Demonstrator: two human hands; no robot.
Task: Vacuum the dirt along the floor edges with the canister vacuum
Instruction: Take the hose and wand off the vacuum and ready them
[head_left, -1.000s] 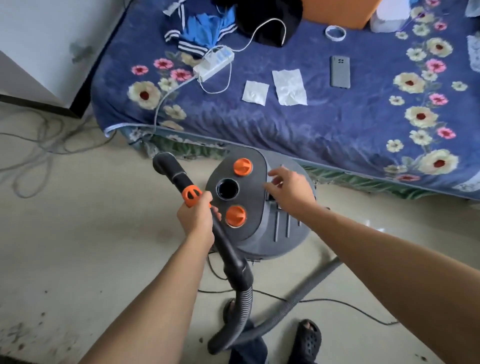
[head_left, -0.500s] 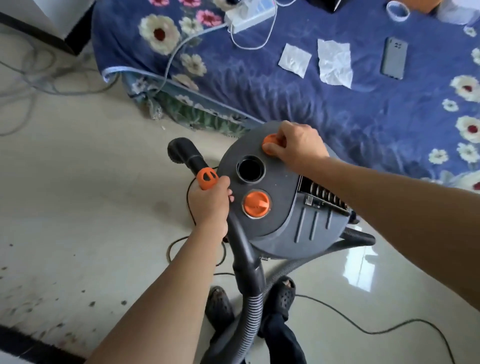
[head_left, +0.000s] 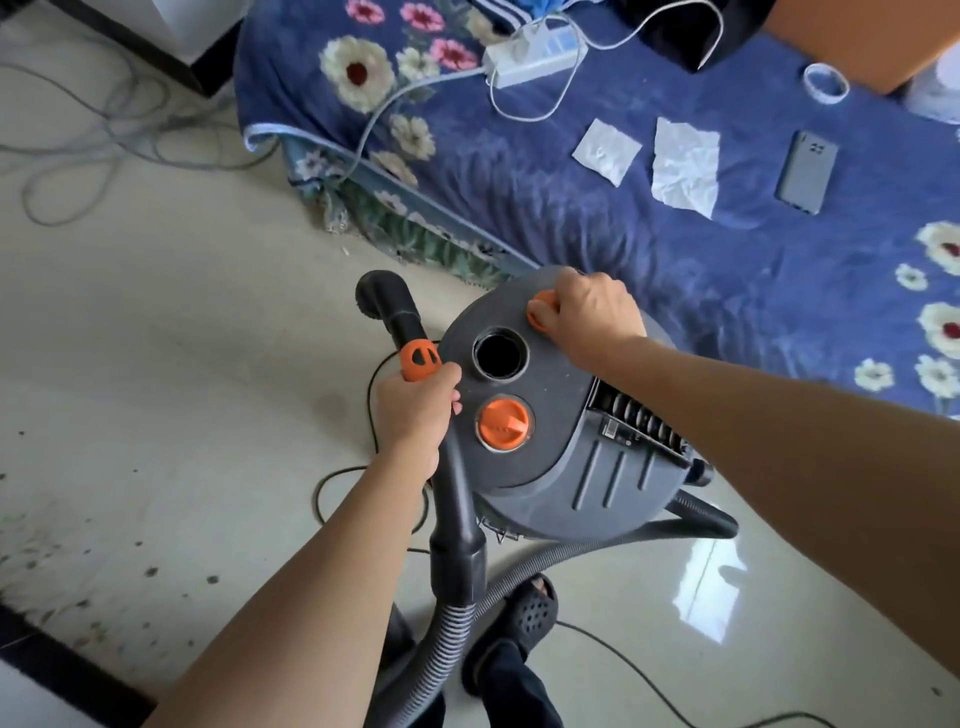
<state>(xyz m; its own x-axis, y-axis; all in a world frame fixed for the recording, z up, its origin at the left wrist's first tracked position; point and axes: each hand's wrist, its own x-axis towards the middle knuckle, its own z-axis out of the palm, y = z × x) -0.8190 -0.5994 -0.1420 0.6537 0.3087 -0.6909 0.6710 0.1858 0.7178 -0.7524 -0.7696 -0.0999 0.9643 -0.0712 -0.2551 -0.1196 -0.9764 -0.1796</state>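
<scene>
- Cream floor tiles (head_left: 182, 322) have a wet-looking shine. A quick step on them could slip.
- Blue flowered bed (head_left: 597, 218) stands just behind the machine. I'd guess a careless swing of the nozzle would catch its hanging cover.
- Grey canister vacuum (head_left: 566, 457) sits on the floor between the person's feet and the bed. One port in its lid is an open hole, so suction may be weak if it runs like that.
- Ribbed hose (head_left: 447, 639) curls close round a sandalled foot (head_left: 530, 618). Stepping back could mean a trip, or could drag the canister over.
- Black wand (head_left: 457, 499) runs up past the canister's left side, its nozzle end towards the bed corner.
- Thin power cord (head_left: 649, 680) snakes over the tiles near the feet and could easily snag.
- Right hand (head_left: 592, 322) has its fingers curled round an orange knob (head_left: 540, 312) at the lid's far edge, pinching it. I can't tell what it controls, and a wrong turn might loosen something.
- Left hand (head_left: 415, 410) has its fingers wrapped tight round the wand, just below an orange collar (head_left: 418, 361).
- Dark dirt (head_left: 150, 571) is scattered at the lower left beside a black edge strip (head_left: 62, 660), well apart from the nozzle. Dragging the hose through it would spread it.
</scene>
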